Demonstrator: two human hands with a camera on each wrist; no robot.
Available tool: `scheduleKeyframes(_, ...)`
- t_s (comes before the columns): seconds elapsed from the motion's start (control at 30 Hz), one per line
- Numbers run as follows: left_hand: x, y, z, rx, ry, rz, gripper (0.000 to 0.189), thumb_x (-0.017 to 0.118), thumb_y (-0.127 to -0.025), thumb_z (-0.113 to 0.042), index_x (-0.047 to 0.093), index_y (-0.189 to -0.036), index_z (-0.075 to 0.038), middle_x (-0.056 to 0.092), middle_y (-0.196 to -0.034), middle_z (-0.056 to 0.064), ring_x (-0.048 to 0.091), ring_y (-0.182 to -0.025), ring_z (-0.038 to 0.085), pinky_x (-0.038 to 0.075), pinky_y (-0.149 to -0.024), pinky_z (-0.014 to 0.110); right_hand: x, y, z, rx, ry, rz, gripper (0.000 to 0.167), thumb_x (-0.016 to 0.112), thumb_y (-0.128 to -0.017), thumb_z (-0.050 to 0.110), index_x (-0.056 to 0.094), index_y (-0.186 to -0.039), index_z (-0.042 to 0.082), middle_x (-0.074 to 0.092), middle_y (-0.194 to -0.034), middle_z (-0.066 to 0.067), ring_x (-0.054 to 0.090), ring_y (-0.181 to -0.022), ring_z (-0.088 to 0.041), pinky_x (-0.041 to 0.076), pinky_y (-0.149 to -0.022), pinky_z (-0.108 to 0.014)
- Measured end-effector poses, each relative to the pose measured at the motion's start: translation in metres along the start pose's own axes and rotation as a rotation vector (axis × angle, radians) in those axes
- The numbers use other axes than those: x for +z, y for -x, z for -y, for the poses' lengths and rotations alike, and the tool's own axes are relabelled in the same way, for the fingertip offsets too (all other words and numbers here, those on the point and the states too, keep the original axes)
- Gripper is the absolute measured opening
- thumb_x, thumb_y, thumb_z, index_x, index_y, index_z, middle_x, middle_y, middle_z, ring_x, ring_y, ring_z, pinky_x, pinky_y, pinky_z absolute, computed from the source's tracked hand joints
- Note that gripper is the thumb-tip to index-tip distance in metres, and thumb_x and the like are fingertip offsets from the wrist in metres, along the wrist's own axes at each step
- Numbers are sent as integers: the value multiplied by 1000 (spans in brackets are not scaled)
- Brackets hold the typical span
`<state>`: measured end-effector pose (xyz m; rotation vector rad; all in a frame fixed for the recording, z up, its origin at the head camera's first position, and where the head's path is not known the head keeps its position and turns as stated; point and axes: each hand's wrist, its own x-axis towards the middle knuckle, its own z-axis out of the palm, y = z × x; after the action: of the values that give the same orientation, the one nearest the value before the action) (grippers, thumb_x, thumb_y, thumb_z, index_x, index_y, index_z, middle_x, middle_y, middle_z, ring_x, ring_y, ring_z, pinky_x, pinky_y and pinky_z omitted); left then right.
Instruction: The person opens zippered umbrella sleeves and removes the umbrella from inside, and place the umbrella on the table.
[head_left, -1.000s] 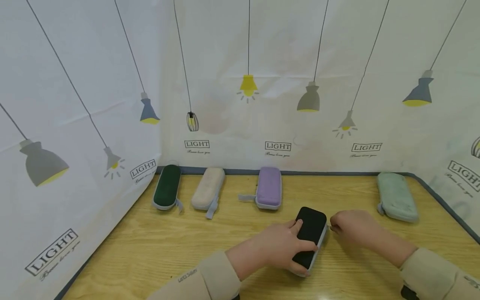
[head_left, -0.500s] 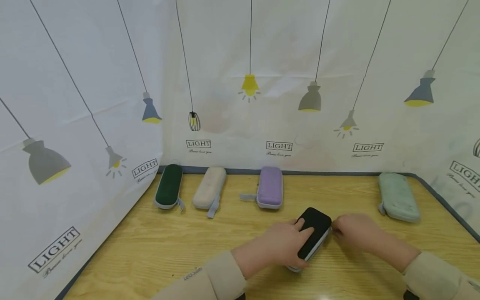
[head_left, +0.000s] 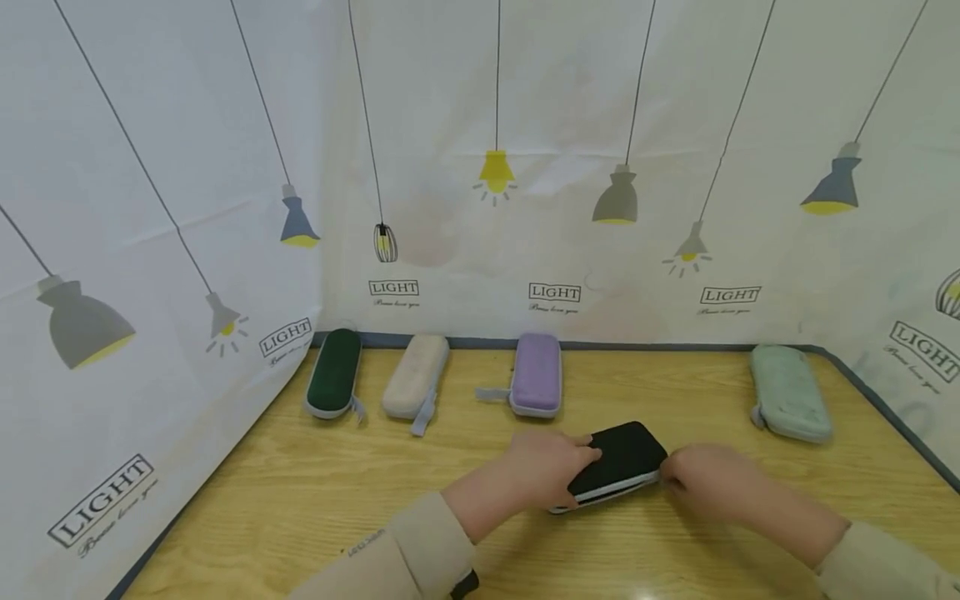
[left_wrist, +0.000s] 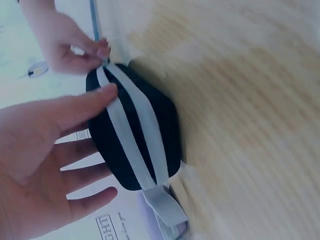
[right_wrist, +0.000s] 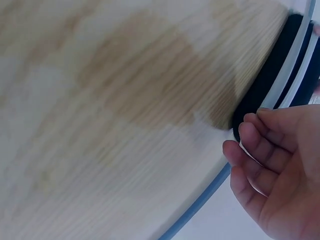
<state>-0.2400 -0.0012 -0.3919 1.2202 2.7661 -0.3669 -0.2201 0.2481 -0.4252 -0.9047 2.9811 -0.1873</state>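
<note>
A black zip case with a pale grey zipper band lies slantwise on the wooden table. My left hand grips its left end; in the left wrist view the thumb presses on the zipper side and the other fingers reach over the top face. Between the two pale zipper tapes a dark gap runs along the side. At the case's right corner my right hand pinches the zipper pull, mostly hidden by the fingertips. The right wrist view shows its fingers curled against the case corner.
Along the back edge lie a dark green case, a cream case and a purple case. A mint green case lies at the right. A white sheet printed with lamps stands behind and at both sides.
The black case has turned clockwise, its near end swinging left with my left hand. Its zipper side now faces me, with a dark gap showing. My right hand keeps pinching at the corner.
</note>
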Motion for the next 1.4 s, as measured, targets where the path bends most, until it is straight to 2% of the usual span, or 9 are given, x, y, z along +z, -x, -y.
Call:
scheduleKeyframes(0.07, 0, 1, 4, -18, -22, -17, 69, 77, -79, -51, 50, -142, -37, 46, -145, -13, 53, -121, 10, 53, -81, 30, 1, 1, 3, -26, -4, -7, 23, 69, -85, 6, 65, -70, 22, 54, -66, 15, 40, -57, -2, 41, -52, -29)
scheduleKeyframes(0.2, 1, 2, 9, -53, -42, -55, 63, 79, -80, -46, 54, -137, -36, 56, -135, -11, 56, -114, 15, 52, -82, 32, 2, 4, 10, -48, -21, -2, 23, 68, -87, 7, 62, -70, 22, 51, -64, 15, 37, -55, -3, 36, -51, -28)
scheduleKeyframes(0.37, 4, -1, 9, -108, -29, -74, 51, 75, -88, -29, 56, -136, -31, 61, -126, -9, 59, -106, 19, 53, -78, 32, -1, 3, 23, 11, -48, 58, 21, 68, -88, 9, 63, -72, 21, 53, -64, 13, 40, -54, -4, 38, -52, -29)
scheduleKeyframes(0.5, 2, -6, 6, -112, -35, -61, 46, 69, -93, -20, 55, -136, -28, 61, -124, -6, 60, -105, 17, 53, -80, 30, -1, 0, 32, 17, -39, 76, 24, 67, -88, 8, 60, -68, 20, 48, -61, 12, 37, -53, -6, 37, -51, -30)
scheduleKeyframes(0.73, -5, -18, 2, -108, -36, -28, 59, 74, -83, -48, 55, -135, -27, 65, -119, -8, 62, -103, 11, 53, -79, 26, 1, -4, 38, -62, -63, 80, 25, 67, -87, 6, 58, -67, 19, 46, -60, 11, 39, -53, -5, 37, -51, -28)
scheduleKeyframes(0.9, -8, -28, -4, -117, -98, 32, 63, 74, -83, -50, 53, -138, -29, 63, -121, -12, 60, -104, 8, 53, -76, 25, 2, -5, 37, -60, -100, 99, 23, 68, -86, 6, 61, -69, 19, 50, -62, 12, 43, -55, -3, 39, -52, -28)
scheduleKeyframes(1.0, -10, -33, -6, -118, -145, 44, 50, 76, -83, -46, 62, -128, -29, 65, -115, -13, 61, -99, 6, 53, -73, 24, 3, -4, 35, -74, -131, 89, 23, 68, -87, 5, 61, -70, 19, 50, -63, 13, 41, -55, -3, 38, -52, -27)
scheduleKeyframes(1.17, -12, -36, -5, -111, -237, 37, 27, 77, -80, -48, 72, -99, -30, 67, -94, -14, 62, -82, 4, 53, -67, 22, 2, 2, 28, -98, -163, 57, 25, 66, -87, 3, 60, -71, 21, 47, -63, 15, 34, -54, -2, 33, -51, -25)
scheduleKeyframes(1.4, -7, -37, -3, -105, -261, 49, 25, 75, -80, -52, 71, -91, -30, 64, -85, -15, 59, -78, 2, 52, -63, 20, 2, 10, 14, -90, -146, 55, 29, 66, -87, 2, 55, -69, 22, 41, -62, 15, 31, -55, -2, 30, -51, -25)
